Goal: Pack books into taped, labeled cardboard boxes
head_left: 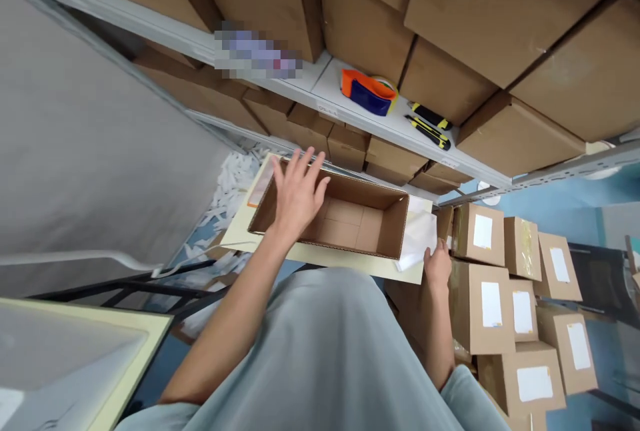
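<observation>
An open, hollow cardboard box sits on a pale yellow board in front of me. Over the box's left end my left hand is spread, with nothing in it. My right hand is closed at the edge of a white sheet, which lies at the box's right end on the board. A whitish strip with an orange edge shows at the box's left side.
A shelf with large cartons runs above, carrying an orange and blue pouch and two yellow-black cutters. Labelled boxes are stacked at right. Shredded white paper lies at left, beside a grey wall.
</observation>
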Demonstrator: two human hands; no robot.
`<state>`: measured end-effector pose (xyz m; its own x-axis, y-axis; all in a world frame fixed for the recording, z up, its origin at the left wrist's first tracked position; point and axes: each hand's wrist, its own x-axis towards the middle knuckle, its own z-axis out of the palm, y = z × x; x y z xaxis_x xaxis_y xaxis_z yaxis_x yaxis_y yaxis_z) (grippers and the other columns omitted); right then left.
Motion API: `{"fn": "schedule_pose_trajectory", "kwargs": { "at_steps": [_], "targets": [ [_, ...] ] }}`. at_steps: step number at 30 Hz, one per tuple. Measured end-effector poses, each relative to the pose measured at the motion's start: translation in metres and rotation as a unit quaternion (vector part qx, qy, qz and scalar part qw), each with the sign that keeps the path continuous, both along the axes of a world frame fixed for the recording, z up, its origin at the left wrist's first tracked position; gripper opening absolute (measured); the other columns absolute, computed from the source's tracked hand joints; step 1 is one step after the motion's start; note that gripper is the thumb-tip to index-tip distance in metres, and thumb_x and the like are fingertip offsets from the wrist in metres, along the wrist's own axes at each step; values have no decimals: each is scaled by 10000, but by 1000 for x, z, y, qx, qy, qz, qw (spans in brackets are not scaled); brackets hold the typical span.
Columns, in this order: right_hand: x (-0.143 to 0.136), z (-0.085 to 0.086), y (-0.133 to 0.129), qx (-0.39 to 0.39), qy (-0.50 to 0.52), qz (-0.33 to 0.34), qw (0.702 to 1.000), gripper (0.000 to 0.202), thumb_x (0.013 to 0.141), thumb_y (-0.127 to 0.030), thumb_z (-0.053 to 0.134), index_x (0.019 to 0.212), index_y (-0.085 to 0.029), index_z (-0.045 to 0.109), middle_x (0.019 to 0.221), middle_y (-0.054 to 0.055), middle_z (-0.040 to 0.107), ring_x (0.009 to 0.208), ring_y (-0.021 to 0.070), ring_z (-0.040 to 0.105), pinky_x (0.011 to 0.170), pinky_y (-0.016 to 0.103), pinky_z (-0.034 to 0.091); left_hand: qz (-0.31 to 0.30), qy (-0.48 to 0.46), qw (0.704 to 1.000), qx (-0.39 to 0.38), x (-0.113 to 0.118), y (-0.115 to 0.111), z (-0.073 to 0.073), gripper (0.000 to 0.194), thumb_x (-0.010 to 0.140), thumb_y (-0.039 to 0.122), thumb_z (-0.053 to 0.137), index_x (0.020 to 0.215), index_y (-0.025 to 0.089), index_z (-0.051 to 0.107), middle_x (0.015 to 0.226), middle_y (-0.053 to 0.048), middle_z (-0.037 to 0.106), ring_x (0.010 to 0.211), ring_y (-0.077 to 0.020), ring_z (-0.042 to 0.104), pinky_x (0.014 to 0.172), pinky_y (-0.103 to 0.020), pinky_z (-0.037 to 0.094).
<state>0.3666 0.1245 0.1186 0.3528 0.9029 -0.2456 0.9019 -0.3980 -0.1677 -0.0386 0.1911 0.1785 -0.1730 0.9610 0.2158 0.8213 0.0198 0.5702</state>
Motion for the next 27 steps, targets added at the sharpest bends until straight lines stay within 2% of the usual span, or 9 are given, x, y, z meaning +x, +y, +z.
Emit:
{"fn": "schedule_pose_trajectory", "kwargs": {
  "at_steps": [2, 5, 8, 11, 14, 17, 20, 24, 27],
  "targets": [
    [-14, 21, -7, 89, 47, -1, 995, 555, 1078, -423, 513, 1441, -66, 733, 1426, 267, 758, 958, 301, 790, 851, 378, 568, 74, -3, 997, -8, -28, -20, 4, 679, 1060, 407, 603, 1705, 221, 493, 1778, -178, 483, 1705, -429, 335, 1410, -721, 33],
    [-47, 55, -9, 124, 152, 21, 980, 643, 1035, -743, 562, 1142, -170, 834, 1031, 143, 857, 692, 238, 703, 752, 348, 534, 170, -10, 984, -57, -70, -55, -8, 765, 997, 456, 705, 1677, 178, 493, 1662, -236, 591, 1620, -482, 451, 1379, -764, 120],
    [-83, 72, -4, 123, 161, 43, 978, 686, 946, -877, 588, 916, -225, 800, 885, 91, 839, 634, 220, 658, 696, 329, 483, 195, -39, 974, -108, -95, -82, -29, 721, 928, 473, 788, 1562, 191, 594, 1426, -201, 757, 1430, -471, 635, 1350, -749, 233],
    [-105, 75, 1, 137, 100, 43, 985, 716, 966, -869, 461, 855, -232, 769, 817, 106, 816, 641, 250, 667, 688, 342, 450, 172, -82, 975, -113, -102, -96, -41, 448, 924, 430, 767, 1327, 239, 721, 1147, -103, 836, 1196, -387, 748, 1307, -635, 377],
    [-113, 76, 2, 168, 47, 31, 984, 691, 976, -808, 405, 861, -227, 761, 776, 115, 791, 677, 275, 690, 701, 349, 440, 133, -104, 983, -73, -106, -96, -36, 200, 951, 380, 692, 1087, 254, 767, 1016, -72, 810, 1050, -323, 762, 1170, -488, 515],
    [-118, 81, 2, 189, 15, 5, 982, 632, 967, -773, 434, 882, -232, 750, 791, 110, 796, 693, 275, 696, 695, 341, 432, 121, -117, 985, -40, -112, -88, -28, 187, 964, 378, 666, 1051, 252, 775, 1023, -74, 778, 1017, -304, 758, 1012, -418, 570],
    [-124, 81, 2, 168, -1, 3, 986, 611, 964, -770, 449, 869, -240, 738, 836, 116, 816, 694, 272, 693, 668, 333, 410, 100, -149, 983, -37, -119, -81, -29, 194, 953, 365, 661, 1053, 239, 769, 1001, -79, 761, 982, -298, 754, 973, -411, 575],
    [-135, 73, 0, 137, -22, -3, 990, 598, 994, -748, 461, 848, -235, 733, 829, 125, 811, 672, 264, 680, 649, 327, 386, 57, -266, 960, -71, -137, -73, -53, 292, 979, 479, 653, 1091, 229, 756, 1030, -78, 781, 972, -275, 758, 962, -389, 596],
    [-143, 68, -2, 146, -46, -22, 988, 593, 1029, -726, 454, 878, -227, 736, 849, 125, 808, 684, 256, 692, 655, 315, 379, 115, -295, 945, -82, -169, -54, -83, 356, 1040, 500, 566, 1157, 211, 737, 1196, -132, 785, 1136, -299, 744, 1072, -417, 579]
  ]
}}
